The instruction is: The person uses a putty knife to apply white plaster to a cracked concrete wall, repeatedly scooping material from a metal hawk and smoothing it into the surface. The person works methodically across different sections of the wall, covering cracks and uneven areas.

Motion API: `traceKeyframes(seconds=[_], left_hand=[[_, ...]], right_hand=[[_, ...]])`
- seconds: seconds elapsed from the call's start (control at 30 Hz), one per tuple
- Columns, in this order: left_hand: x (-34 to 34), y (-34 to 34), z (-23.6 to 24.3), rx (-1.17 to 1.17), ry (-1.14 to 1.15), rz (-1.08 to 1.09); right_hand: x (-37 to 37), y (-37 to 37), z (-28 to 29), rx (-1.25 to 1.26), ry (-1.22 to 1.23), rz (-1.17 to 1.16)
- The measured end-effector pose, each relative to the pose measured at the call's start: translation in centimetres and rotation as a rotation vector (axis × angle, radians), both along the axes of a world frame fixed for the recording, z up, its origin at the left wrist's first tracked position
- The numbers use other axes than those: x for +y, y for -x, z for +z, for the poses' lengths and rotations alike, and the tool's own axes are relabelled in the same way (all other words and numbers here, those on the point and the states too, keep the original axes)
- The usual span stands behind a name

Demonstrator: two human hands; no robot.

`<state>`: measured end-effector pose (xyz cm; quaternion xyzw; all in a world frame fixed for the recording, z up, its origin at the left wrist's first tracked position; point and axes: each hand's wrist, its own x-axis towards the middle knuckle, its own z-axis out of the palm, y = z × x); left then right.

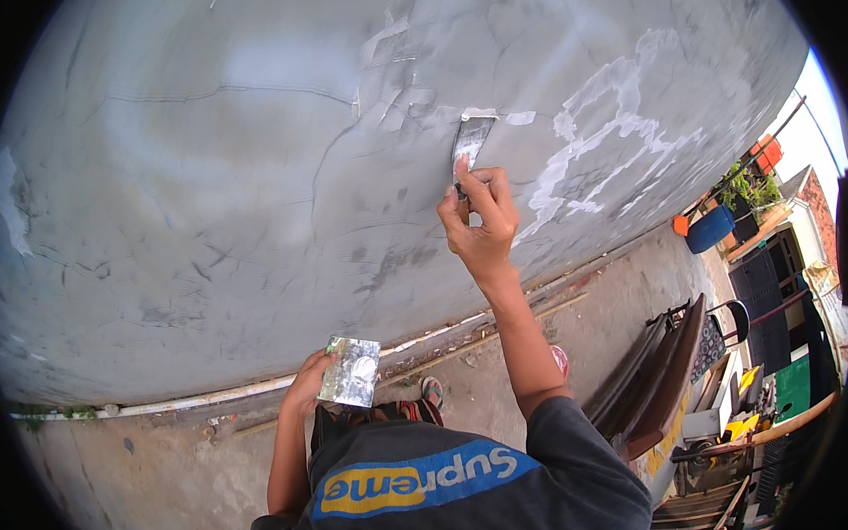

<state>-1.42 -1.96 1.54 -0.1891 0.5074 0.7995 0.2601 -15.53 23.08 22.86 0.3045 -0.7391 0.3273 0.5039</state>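
My right hand is closed round the handle of a putty knife, its arm stretched up to the grey wall. The blade's edge meets the wall, with a strip of white filler along it. Lower down, my left hand grips a flat rectangular metal plate by its left edge. A dab of white filler sits on the plate. Cracks run over the wall, and irregular white filler patches spread right of the knife.
A white pipe follows the wall's foot above the concrete ground. To the right stands a brown wooden bench, with piled boards and clutter behind it. Farther off are a blue barrel and potted plants.
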Motion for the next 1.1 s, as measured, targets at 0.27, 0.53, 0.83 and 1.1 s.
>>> traceKeyframes(seconds=[0.27, 0.53, 0.83, 1.1], left_hand=[[0.0, 0.2, 0.9, 0.042, -0.011, -0.033], [0.8, -0.2, 1.9, 0.039, 0.03, -0.016], [0.5, -0.5, 2.6, 0.046, 0.015, 0.004], [0.8, 0.1, 2.7, 0.101, 0.043, -0.079]], right_hand=[[1.4, -5.6, -0.1, -0.223, -0.052, -0.033], [0.4, -4.5, 3.7, -0.182, -0.082, -0.013], [1.7, -5.6, 3.6, -0.155, -0.013, -0.007], [0.9, -1.7, -2.1, -0.123, 0.017, 0.061]])
